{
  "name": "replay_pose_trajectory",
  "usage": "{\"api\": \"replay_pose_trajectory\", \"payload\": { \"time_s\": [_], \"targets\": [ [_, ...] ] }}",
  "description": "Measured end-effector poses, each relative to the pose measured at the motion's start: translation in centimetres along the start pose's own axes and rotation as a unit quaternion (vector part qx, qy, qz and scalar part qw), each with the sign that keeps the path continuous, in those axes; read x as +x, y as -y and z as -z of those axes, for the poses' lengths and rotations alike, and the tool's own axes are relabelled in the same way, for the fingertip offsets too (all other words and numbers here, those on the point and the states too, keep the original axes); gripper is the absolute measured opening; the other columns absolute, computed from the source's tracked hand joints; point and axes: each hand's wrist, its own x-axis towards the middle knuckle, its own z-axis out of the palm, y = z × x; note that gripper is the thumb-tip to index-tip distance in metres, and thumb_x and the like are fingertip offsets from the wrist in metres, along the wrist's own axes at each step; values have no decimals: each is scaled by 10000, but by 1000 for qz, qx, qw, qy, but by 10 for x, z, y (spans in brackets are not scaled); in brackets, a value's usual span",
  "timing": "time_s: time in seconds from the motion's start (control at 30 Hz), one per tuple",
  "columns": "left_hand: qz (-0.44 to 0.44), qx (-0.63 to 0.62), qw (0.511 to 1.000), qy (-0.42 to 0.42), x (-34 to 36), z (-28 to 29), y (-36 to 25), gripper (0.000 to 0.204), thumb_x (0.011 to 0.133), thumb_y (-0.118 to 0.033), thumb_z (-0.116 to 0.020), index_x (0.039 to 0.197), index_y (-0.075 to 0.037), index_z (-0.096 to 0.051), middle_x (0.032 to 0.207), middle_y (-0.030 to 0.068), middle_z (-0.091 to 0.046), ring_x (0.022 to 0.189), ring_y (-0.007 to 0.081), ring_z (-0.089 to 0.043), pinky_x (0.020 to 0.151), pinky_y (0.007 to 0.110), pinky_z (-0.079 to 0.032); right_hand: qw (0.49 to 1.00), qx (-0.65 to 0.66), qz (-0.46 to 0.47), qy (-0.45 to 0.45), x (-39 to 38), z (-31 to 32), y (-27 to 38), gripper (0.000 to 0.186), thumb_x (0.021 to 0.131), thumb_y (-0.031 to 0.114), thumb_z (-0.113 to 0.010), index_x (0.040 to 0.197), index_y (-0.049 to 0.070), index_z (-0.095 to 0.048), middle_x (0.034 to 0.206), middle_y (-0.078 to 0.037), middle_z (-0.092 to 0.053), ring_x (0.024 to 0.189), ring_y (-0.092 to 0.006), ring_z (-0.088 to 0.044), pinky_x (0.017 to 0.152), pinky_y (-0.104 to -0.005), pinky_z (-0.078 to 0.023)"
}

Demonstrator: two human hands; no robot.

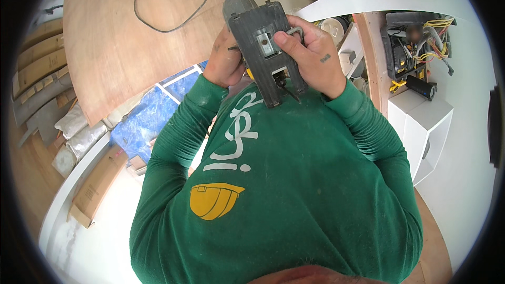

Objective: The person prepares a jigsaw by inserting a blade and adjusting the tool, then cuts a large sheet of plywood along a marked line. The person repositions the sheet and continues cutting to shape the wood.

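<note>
A corded jigsaw (250,31) is held up in front of my chest, turned so its dark, scuffed base plate faces me. My left hand (223,60) wraps round the tool's body from the left, fingers mostly hidden behind it. My right hand (318,55) grips the other side, its thumb pressed near the metal fitting (266,43) in the middle of the plate. By the right fingers shows a bent metal piece (298,32); I cannot tell whether it belongs to the jigsaw. A thin dark blade-like piece (291,93) sticks out near the plate's lower end.
The black cord (181,23) trails over a large plywood sheet (105,47) at the left. Beyond it lie stacked cardboard boxes (42,66) and blue plastic sheeting (147,121). At the right are a white box-like cabinet (415,121), a black case with coloured wires (402,47) and several cans.
</note>
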Motion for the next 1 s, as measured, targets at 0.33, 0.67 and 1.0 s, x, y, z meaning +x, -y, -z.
{"api": "replay_pose_trajectory", "payload": {
  "time_s": [0.33,0.67,1.0],
  "targets": [
    [26,-27,999,0,1,0,3,330,1067,-274,-562,1301,-42,-581,1196,97,-690,1022,195,-717,856,353,-626,998,50,-19,-20,-5,-4,-6,434,1036,272,-679,1348,-27,-636,839,-3,-708,741,-32,-598,661,-216,-496],
    [19,-53,998,21,4,1,6,392,1070,-291,-551,1363,-30,-562,1258,122,-678,1098,219,-699,944,378,-600,996,80,-33,-35,-2,-10,-3,416,1032,283,-683,1287,-44,-652,823,-6,-707,709,-32,-592,638,-219,-489],
    [14,-62,997,37,-2,21,16,438,1056,-375,-567,1327,-33,-604,1243,119,-691,1096,240,-703,955,401,-593,988,131,-63,-53,0,-2,-7,396,1050,341,-651,1222,-14,-677,795,24,-654,662,-34,-532,582,-228,-426]
  ]
}}
